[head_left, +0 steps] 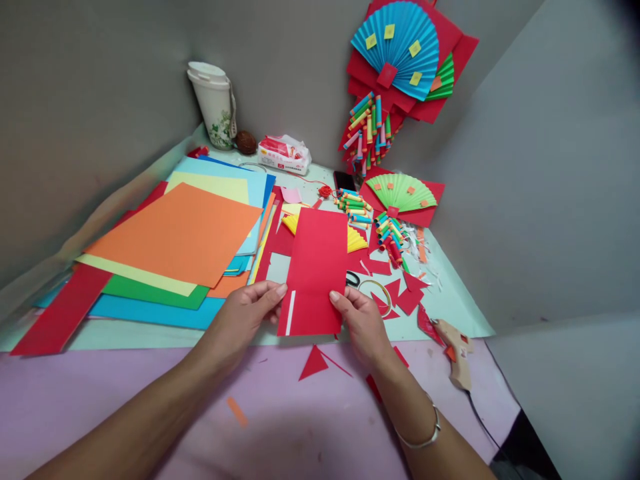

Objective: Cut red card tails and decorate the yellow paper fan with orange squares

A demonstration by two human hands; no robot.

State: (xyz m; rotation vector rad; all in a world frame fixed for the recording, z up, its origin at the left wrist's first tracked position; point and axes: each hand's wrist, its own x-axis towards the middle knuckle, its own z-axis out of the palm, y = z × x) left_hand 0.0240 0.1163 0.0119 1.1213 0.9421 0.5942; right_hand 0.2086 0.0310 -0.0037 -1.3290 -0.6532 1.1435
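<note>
A red sheet of paper (pixel 319 267) is held upright between my two hands above the front of the table. My left hand (pixel 253 310) pinches its lower left edge, and my right hand (pixel 359 317) grips the lower right edge, thumbs on the near face. A narrow white strip (pixel 291 312) runs along the sheet's lower left side. Behind the sheet, parts of a yellow folded fan (pixel 357 240) show on both sides. Close to my right hand lie a roll of tape (pixel 385 290) and a black scissors handle (pixel 353 279), the rest of the scissors hidden.
Coloured paper sheets (pixel 175 233) are piled at left. A glue gun (pixel 455 353) with a cord lies at right. Red scraps (pixel 314 364) are scattered about. Farther back are a lidded cup (pixel 213 107), a tissue pack (pixel 284 157), small paper rolls (pixel 354 205) and a hanging fan decoration (pixel 400 50).
</note>
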